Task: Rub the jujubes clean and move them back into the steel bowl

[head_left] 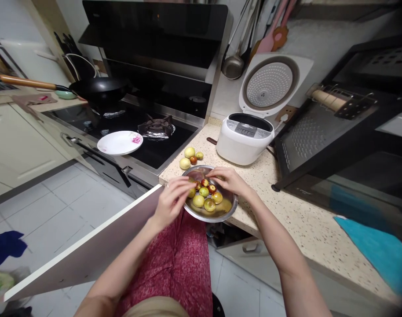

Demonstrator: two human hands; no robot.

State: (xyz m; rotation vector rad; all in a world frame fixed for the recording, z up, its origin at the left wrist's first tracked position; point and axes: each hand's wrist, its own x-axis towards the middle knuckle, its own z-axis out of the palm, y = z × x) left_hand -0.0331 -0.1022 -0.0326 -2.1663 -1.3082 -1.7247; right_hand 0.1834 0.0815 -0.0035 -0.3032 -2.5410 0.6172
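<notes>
At the counter edge: a metal bowl (pixel 210 215) is seen, set on the speckled counter (pixel 296 220) with its near rim overhanging the edge slightly.
Bowl contents: several small round fruits (pixel 204 198), green-yellow and partly red-brown, are gathered in shallow liquid; no long axis is shown by the bowl or the fruits, all being round.
Direction from the hands: the bowl lies directly below and between both hands, straight ahead of the body.
Nearer hand: both are at the bowl; the left hand (pixel 170 200) is placed at its near-left rim, the right hand (pixel 229 179) over its far-right rim.
Left hand: the fingers are drawn together, and a yellowish fruit appears to be pinched at the fingertips, though the grip is partly hidden.
Right hand: the fingers are curled downward with the tips touching the fruits at the far side; whether one is actually gripped cannot be told.
Loose fruits (pixel 189 157): four are left on the counter just beyond the bowl, apart from both hands.
Beyond: an open rice cooker (pixel 245 138) is stood farther back.
</notes>
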